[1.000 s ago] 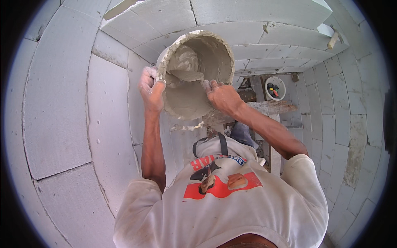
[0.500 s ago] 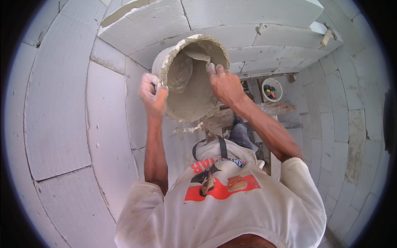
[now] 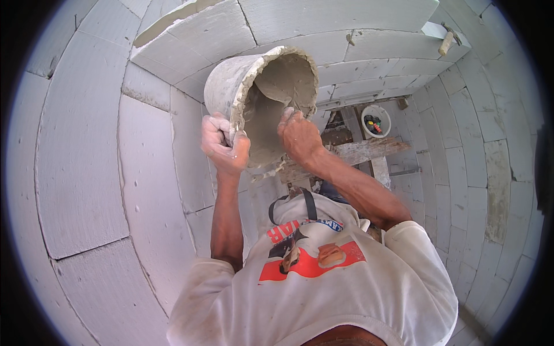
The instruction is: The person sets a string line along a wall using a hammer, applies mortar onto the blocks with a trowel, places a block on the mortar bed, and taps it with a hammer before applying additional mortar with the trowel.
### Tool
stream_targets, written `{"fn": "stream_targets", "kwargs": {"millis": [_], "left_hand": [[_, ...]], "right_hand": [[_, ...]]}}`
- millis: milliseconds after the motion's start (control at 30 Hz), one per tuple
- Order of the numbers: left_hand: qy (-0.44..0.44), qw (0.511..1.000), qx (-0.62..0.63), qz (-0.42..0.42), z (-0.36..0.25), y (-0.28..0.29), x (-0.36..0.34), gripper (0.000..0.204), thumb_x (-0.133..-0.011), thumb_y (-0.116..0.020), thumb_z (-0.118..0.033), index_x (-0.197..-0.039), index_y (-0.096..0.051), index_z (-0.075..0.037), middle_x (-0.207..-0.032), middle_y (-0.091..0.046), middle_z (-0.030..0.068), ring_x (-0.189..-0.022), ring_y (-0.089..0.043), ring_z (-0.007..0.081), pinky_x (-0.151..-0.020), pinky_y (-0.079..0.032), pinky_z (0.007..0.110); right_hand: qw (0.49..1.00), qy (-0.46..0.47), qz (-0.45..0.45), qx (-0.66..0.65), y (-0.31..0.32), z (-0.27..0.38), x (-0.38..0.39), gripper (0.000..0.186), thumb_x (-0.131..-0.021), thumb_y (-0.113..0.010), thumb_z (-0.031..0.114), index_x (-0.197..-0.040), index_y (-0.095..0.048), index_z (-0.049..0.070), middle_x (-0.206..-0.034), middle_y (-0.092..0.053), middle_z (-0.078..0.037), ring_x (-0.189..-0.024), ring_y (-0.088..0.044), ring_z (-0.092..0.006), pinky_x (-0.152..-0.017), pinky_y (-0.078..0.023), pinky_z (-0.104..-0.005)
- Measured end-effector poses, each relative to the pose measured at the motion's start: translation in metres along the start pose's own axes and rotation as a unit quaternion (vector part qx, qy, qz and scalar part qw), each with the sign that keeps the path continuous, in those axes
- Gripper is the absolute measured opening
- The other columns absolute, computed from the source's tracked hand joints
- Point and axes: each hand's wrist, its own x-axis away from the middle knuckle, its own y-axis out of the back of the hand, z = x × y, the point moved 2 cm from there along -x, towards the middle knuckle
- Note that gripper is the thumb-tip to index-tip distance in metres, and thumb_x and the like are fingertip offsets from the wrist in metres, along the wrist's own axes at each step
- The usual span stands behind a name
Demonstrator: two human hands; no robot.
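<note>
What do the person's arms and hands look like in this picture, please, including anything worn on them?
Both forearms are bare; short white T-shirt sleeves end above the elbows. The left hand and right hand wear no gloves and are smeared with pale grey mortar. No watch or wristband shows.

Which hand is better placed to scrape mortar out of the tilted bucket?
Probably the right hand: it already reaches into the bucket mouth at the mortar, while the left hand grips the rim, supporting it.
</note>
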Motion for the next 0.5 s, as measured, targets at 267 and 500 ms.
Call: {"fn": "stream_targets", "kwargs": {"millis": [267, 500], "left_hand": [[-0.034, 0.997, -0.005, 0.064, -0.012, 0.006, 0.006, 0.021, -0.073, -0.058, 0.007, -0.086, -0.047, -0.004, -0.077, -0.043, -0.0003, -0.065, -0.037, 0.0043, -0.054, -0.029, 0.022], [0.088, 0.993, 0.080, 0.005, 0.004, 0.017, 0.016, 0.018, -0.077, -0.056, 0.007, -0.085, -0.048, -0.006, -0.077, -0.043, -0.0019, -0.065, -0.034, 0.0037, -0.057, -0.028, 0.022]], "right_hand": [[0.913, 0.073, 0.112, -0.385, -0.037, -0.011, 0.018, 0.031, -0.088, -0.070, 0.013, -0.114, -0.070, -0.005, -0.095, -0.074, -0.016, -0.077, -0.070, -0.0235, -0.065, -0.058, -0.0371], [0.468, -0.109, 0.341, -0.808, -0.025, -0.012, 0.039, 0.032, -0.094, -0.074, 0.012, -0.121, -0.066, -0.004, -0.073, -0.058, 0.000, -0.050, -0.049, -0.0055, -0.044, -0.037, -0.0236]]}}
